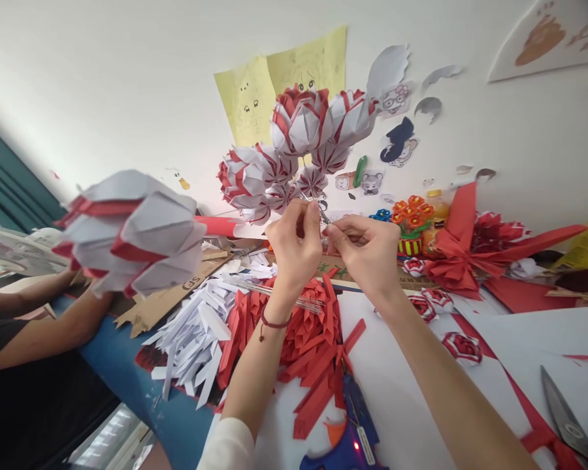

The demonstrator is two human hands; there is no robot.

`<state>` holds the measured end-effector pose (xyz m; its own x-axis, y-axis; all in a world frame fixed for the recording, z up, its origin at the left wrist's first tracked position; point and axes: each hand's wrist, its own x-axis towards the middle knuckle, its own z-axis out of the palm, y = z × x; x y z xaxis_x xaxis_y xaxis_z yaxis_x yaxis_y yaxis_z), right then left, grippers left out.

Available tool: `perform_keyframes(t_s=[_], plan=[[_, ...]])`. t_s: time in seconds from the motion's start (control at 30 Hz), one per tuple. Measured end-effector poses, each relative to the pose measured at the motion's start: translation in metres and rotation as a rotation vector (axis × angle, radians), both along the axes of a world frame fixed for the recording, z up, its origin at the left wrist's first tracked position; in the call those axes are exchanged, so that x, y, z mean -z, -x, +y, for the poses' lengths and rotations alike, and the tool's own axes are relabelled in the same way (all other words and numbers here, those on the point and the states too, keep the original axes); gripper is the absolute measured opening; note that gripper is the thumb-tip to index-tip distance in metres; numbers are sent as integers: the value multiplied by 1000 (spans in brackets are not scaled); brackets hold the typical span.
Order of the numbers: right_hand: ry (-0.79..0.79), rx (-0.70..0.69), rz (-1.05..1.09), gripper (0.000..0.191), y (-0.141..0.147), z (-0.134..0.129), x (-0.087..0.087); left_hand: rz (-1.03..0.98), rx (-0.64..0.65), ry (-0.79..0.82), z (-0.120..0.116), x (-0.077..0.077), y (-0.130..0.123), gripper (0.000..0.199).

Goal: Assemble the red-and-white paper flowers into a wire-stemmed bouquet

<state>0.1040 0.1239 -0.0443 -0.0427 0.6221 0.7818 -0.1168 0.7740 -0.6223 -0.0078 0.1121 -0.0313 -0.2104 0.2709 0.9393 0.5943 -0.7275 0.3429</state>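
Observation:
Several red and white folded paper flowers (301, 124) rise on thin wire stems above my hands, in front of the wall. My left hand (296, 238), with a dark red cord on its wrist, is closed around the gathered stems just below the blooms. Close on its right, my right hand (362, 251) pinches the thin stem ends between thumb and fingers. Beneath my wrists lie piles of folded red paper strips (313, 339) and white paper strips (191, 339), with loose wires (274, 294) across them.
A large paper flower (132, 232) hangs close at the left, before another person's arms (53, 320). A blue glue gun (355, 424) with a lit red light lies at the front. Scissors (566, 411) rest at the right, and a red paper bow (460, 254) stands behind.

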Motion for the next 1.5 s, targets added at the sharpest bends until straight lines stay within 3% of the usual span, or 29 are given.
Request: perform_keyframes(t_s=[0.17, 0.4, 0.57, 0.7, 0.87, 1.5], plan=[[24, -44, 6, 17, -2, 1, -3, 5, -2, 15, 2, -1, 2, 32], [87, -310, -94, 13, -12, 6, -10, -57, 43, 16, 3, -7, 9, 35], [130, -263, -61, 16, -12, 6, -10, -80, -38, 38, 5, -6, 8, 32], [165, -272, -39, 16, -10, 2, -10, -86, 31, 36, 2, -6, 5, 32], [128, -183, -37, 16, -7, -5, -11, -35, -42, -17, -3, -6, 5, 30], [129, -65, -109, 20, -11, 2, -5, 38, -4, 25, 3, 3, 1, 31]])
